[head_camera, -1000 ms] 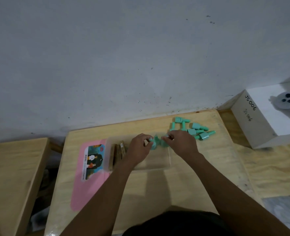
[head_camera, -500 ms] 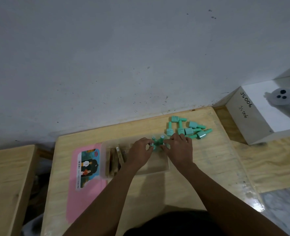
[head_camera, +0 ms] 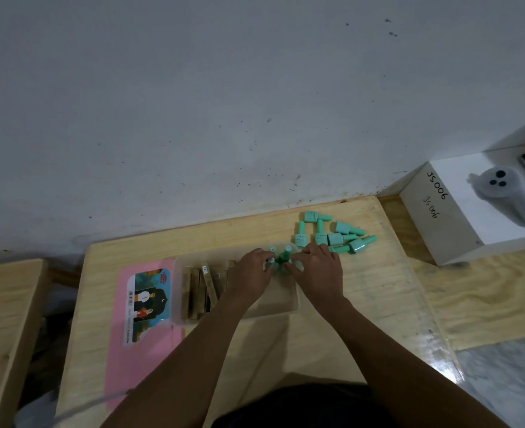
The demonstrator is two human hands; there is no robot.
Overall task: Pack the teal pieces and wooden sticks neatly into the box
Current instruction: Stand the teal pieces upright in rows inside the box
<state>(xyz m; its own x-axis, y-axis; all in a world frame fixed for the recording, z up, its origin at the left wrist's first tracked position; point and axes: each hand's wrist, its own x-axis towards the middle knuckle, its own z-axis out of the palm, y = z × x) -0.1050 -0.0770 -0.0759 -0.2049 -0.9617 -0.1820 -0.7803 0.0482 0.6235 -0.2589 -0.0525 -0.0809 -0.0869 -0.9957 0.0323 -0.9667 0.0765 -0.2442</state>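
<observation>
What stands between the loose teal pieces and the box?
Nothing but the hands: the loose pieces lie just beyond the box at its far right corner, where the right hand and left hand hold upright pieces.

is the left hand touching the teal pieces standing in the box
Touching. The head view shows the fingertips of the left hand curled against the upright teal pieces at the far side of the box, with no gap visible.

Teal pieces (head_camera: 332, 236), pink lid (head_camera: 144, 335), pale wooden table (head_camera: 378, 304).
</observation>
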